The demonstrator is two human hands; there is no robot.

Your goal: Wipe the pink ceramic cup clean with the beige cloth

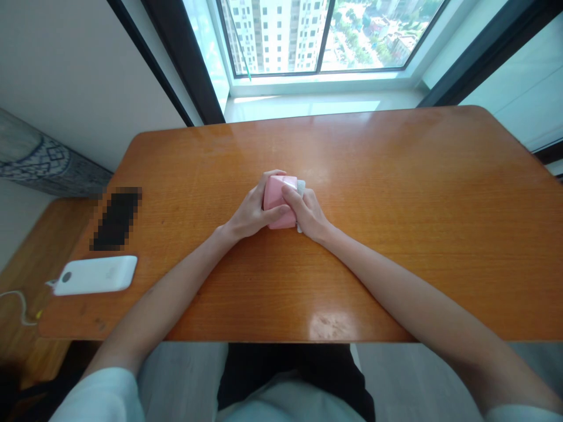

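A small pink boxy object (275,198) with a bit of white at its right side sits at the middle of the orange wooden table (396,193). My left hand (250,212) wraps around its left side, fingers curled over the top and thumb along the front. My right hand (309,212) grips its right side, fingers closed over the pink face. Both hands rest on the tabletop. What the object is cannot be made out, since my fingers cover much of it.
A white power bank (97,275) with a cable lies near the table's left front corner. Behind it lies a dark pixelated flat object (116,218). A window (316,35) overlooks buildings beyond the table's far edge.
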